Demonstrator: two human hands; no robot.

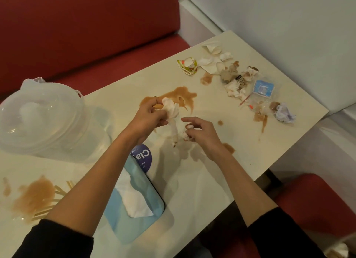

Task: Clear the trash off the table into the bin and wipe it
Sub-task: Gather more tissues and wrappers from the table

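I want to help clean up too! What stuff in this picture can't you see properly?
- Head view: part of the tissue pack is hidden under the left arm.
- The pack's purple label is cut short by that arm.
- The writing on the blue packet is too small to read.
- The wooden sticks are partly under the left arm.

Pretty dim, warm yellowish indoor light, looks like it's coming from overhead. Soft shadows from the arms fall on the table (221, 180) toward its near edge. The whole shot is a bit soft and smeary. The clear plastic bin (44, 119) at the left edge shows small glare spots and looks blurry. Wide-angle bending shows along the table's edges.
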